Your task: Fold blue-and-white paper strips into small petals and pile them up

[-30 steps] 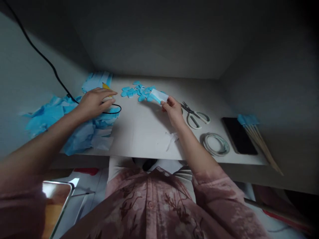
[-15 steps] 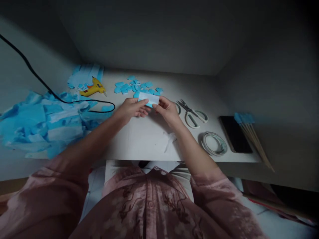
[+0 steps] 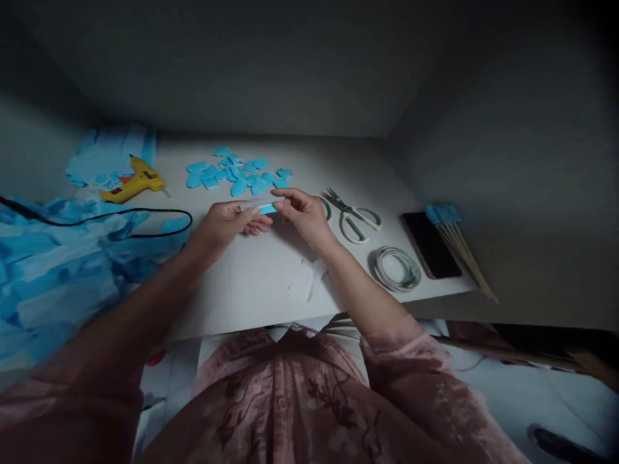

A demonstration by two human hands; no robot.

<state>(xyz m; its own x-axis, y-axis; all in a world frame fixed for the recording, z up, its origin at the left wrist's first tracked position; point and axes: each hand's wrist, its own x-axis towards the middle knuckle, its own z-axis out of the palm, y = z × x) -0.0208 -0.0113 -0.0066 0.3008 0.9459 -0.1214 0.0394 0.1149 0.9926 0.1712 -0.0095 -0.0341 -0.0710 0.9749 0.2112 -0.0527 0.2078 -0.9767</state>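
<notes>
Between my two hands I hold a small blue-and-white strip of thin fabric (image 3: 265, 206), folded, its white side facing up with a blue edge below. My left hand (image 3: 229, 222) pinches its left end between thumb and fingers. At the right end, my right hand (image 3: 300, 211) has thumb and fingertips closed on it. Just beyond the hands lie several small blue cut pieces (image 3: 236, 173) in a loose cluster. Scissors (image 3: 351, 212) with pale handles rest to the right of my right hand.
A yellow glue gun (image 3: 135, 180) with a black cord (image 3: 159, 209) lies left, near a heap of blue-and-white fabric (image 3: 62, 264). At right are tape rolls (image 3: 397, 269), a black phone (image 3: 430, 245) and sticks with blue tops (image 3: 467, 251). Walls (image 3: 271, 71) enclose the table.
The strip was spread flatter and now looks narrower, folded or tilted. My right fingers have shifted over its right end. The whole view has turned, so things sit further left.
</notes>
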